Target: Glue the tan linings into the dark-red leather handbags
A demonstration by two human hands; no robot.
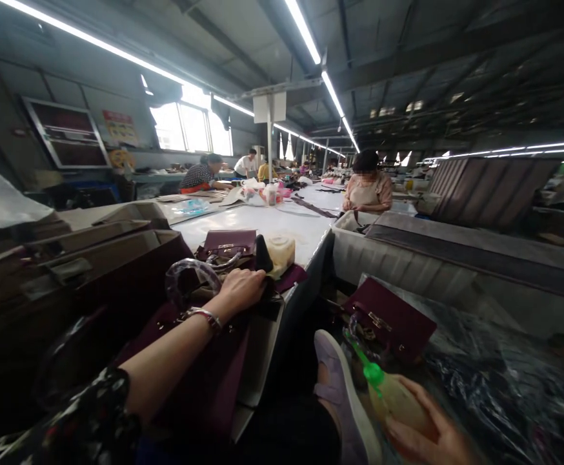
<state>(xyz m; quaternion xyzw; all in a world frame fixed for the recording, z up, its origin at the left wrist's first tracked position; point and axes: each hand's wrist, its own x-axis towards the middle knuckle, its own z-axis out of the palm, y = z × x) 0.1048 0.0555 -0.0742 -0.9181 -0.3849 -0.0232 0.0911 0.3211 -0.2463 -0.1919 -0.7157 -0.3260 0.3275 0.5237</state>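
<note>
Pointing away from the wearer and leftward: bottle (401, 403), low on the right of the view, long axis slanting from its green nozzle (373, 372) at the far end back to the palm. Grip: right hand (430, 423), fingers and thumb wrapped about the bottle's body.

Beyond the nozzle: maroon bag (401, 320), lying aslant, its wrapped handle (357, 329) in line with the tip; contact cannot be told. Beside the bottle, left: mauve shoe (337, 384). Right: clear plastic (499, 368). Behind: pale bin (383, 255).

Second maroon bag (219, 361), left of the shoe, under the left forearm. Beyond it: black cone (262, 254) and yellowish tub (281, 252) by the table (233, 219).

Left hand (243, 289): arm stretched forward, palm down, fingers curled beside the cone; what they pinch cannot be told. Farther off: co-worker (368, 184), head bowed.
</note>
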